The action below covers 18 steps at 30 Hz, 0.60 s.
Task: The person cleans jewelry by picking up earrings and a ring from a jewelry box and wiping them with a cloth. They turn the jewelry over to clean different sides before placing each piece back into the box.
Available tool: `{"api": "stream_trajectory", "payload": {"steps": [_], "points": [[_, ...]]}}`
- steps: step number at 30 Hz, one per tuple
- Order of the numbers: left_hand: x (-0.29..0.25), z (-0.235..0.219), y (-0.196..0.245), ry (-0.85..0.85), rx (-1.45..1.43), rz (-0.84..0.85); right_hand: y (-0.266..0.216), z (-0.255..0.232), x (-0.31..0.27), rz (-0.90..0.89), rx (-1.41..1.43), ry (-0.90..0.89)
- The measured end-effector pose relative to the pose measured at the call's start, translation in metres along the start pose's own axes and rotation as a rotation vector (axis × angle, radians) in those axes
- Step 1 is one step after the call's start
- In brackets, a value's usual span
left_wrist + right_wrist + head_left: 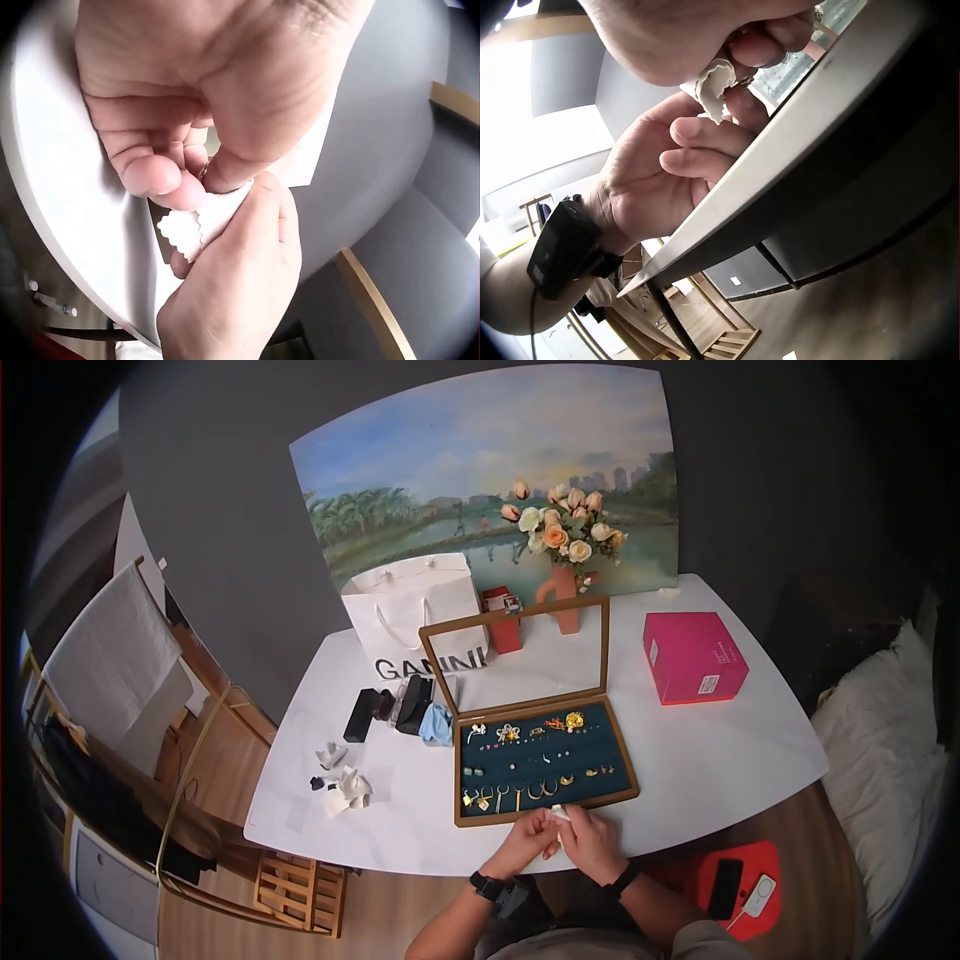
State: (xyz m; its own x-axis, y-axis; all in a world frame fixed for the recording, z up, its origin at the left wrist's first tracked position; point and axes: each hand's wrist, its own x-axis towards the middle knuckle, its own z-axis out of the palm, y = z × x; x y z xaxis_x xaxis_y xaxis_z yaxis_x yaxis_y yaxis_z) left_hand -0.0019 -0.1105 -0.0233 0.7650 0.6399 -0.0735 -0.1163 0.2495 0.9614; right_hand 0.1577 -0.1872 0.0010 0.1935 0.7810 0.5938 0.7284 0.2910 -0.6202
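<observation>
Both hands meet at the table's near edge, in front of an open wooden jewelry box (628, 755). My left hand (528, 844) and my right hand (592, 844) grip a small white cloth (201, 227) with a scalloped edge. Seen from the left wrist, left thumb and fingers pinch its upper end, and the right hand wraps the lower part. A tiny beaded or shiny bit shows at the left fingertips; what it belongs to I cannot tell. Rings, earrings and brooches (508, 733) line the box's dark green padding, beneath a raised glass lid (607, 650).
Crumpled white cloths (348, 790) lie on the table's left. Behind them are dark cases (412, 705), a blue cloth (436, 724) and a white paper bag (415, 605). A pink box (697, 657) stands right; a flower vase (566, 600) stands behind the lid.
</observation>
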Motion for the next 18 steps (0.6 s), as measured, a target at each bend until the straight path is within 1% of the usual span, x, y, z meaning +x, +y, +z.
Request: {"api": "stream_trajectory", "payload": {"steps": [1,4,5,8,12,15,18], "points": [[0.0,0.001,0.001,0.011,-0.008,-0.015,0.0,-0.001,0.0,0.024,-0.017,-0.008],[-0.002,0.002,0.009,-0.023,-0.073,-0.008,0.01,0.001,-0.005,0.144,0.023,0.004],[-0.002,0.006,0.013,0.005,-0.092,0.0,0.008,-0.001,-0.005,0.201,0.095,0.016],[-0.001,0.008,0.01,0.038,-0.088,0.006,0.02,0.001,-0.007,0.264,0.175,-0.064],[0.0,0.01,0.005,0.039,-0.093,0.003,0.026,0.006,-0.008,0.245,0.213,-0.073],[0.001,0.006,0.005,0.016,-0.073,-0.007,0.029,0.005,-0.009,0.308,0.288,-0.08],[0.001,0.01,0.008,0.026,-0.047,-0.012,0.024,0.003,-0.005,0.321,0.329,-0.017]]}}
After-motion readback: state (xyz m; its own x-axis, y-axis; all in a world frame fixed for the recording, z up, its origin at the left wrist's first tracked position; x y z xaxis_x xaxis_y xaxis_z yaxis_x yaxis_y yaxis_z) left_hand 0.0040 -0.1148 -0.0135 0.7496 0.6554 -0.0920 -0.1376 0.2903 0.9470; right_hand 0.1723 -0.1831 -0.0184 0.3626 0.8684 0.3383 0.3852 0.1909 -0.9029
